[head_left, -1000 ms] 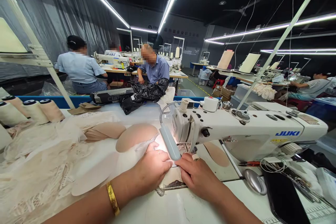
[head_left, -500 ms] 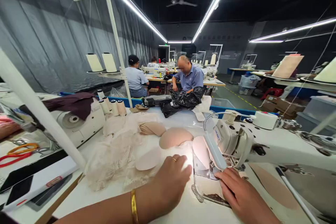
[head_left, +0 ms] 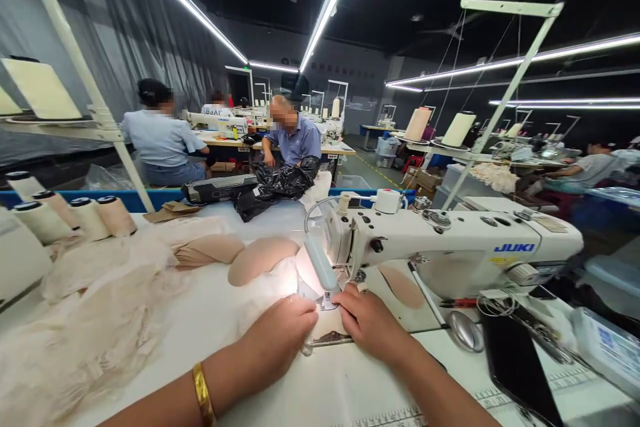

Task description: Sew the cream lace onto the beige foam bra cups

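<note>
My left hand (head_left: pixel 287 327) is closed, thumb against fingers, just left of the presser foot (head_left: pixel 329 299) of a white sewing machine (head_left: pixel 450 240). What it pinches, if anything, is hidden. My right hand (head_left: pixel 367 317) is closed too, its fingertips at the right side of the presser foot; I cannot make out what is in them. A pale pink pad (head_left: pixel 307 270) lies under the small work lamp (head_left: pixel 320 263). Left of it rest a beige oval pad (head_left: pixel 263 260) and a stack of folded beige pads (head_left: pixel 207 251). Glare whitens the cloth near my left fingers.
Cream lace fabric (head_left: pixel 100 327) is heaped at left, with thread cones (head_left: pixel 90 219) behind. A black plastic bag (head_left: pixel 275 188) lies at the table's back. A beige pad (head_left: pixel 403 285) and a phone (head_left: pixel 520 367) lie at right. Co-workers sit beyond.
The view has turned to the right, showing more of the machine. My left hand has come closer to the presser foot and my right hand, which stays beside the foot.
</note>
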The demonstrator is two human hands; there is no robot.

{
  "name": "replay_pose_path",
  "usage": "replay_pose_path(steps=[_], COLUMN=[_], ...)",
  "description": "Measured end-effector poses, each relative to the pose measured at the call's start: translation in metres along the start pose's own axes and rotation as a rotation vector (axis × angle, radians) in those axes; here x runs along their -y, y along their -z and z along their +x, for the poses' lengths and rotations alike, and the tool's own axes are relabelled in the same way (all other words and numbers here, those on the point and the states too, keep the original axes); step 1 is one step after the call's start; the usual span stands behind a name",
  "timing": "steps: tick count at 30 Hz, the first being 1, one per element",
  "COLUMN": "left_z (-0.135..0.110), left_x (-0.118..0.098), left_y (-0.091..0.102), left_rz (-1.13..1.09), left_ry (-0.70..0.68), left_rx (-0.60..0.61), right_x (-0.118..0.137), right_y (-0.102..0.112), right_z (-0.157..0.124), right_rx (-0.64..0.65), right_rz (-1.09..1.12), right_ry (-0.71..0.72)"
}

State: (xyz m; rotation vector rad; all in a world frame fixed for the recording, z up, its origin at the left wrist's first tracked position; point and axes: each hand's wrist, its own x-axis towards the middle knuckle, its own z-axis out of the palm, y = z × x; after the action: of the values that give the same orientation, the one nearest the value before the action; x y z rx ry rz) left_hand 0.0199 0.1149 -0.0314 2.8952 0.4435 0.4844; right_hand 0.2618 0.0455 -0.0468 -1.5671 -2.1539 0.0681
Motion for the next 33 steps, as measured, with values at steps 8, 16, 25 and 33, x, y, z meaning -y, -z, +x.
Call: replay_pose_path(steps=[8,16,25,33], left_z=[0.030,0.030,0.039,0.000], left_x=[0.015,0.010,-0.002,-0.014], left_y=[0.003,-0.010,-0.004,0.030], left_rz=[-0.031,-0.023,0.175,0.205], left_ry=[-0.045,0.024,0.135,0.263], left_rx=[-0.025,-0.063,0.040,0.193], right_x=[-0.001,0.000,0.000,-0.008], right_y=[0.001,0.001,-0.005,-0.033], right_z=[-0.001,-0.002,-0.001,-0.004], right_rx=[0.023,0.033,-0.003,-0.124], right_rz=[0.011,0.032,-0.035,-0.026], right_ry=[-0.028,-0.033,0.001,0.376])
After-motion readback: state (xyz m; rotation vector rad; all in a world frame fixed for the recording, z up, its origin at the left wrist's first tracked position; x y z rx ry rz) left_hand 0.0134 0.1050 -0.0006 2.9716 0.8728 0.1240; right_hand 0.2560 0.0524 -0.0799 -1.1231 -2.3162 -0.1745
